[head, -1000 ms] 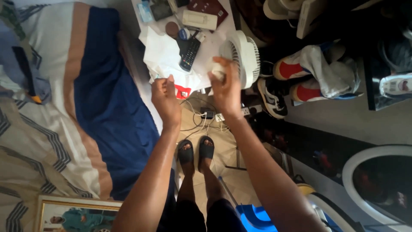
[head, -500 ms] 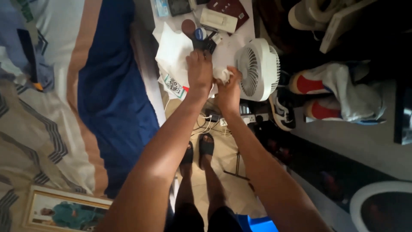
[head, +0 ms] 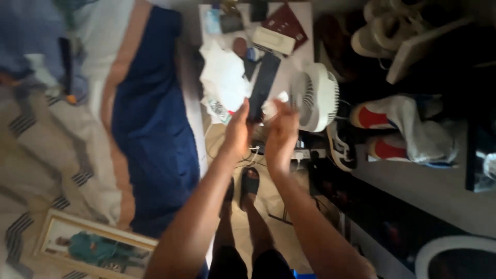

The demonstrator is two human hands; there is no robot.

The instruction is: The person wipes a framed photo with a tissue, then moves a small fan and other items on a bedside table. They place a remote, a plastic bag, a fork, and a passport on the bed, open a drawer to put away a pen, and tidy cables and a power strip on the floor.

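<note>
The left hand (head: 238, 132) lifts a black remote (head: 263, 85) off the cluttered table (head: 299, 49); the right hand (head: 281, 132) has a grip on a crumpled white wad (head: 272, 106), beside a white fan (head: 318, 98).

The little table (head: 305, 39) sits at twelve o'clock from the person, and the fan (head: 316, 96) stands on its near right corner. The remote (head: 263, 82) lies on the table left of the fan, with paper (head: 223, 77) on its left. The left hand (head: 236, 135) and right hand (head: 281, 132) are side by side, just before the table. The bed (head: 144, 129) is at nine o'clock. Shoes (head: 403, 129) lie at two o'clock. A picture (head: 93, 248) lies on the bed at seven o'clock.
</note>
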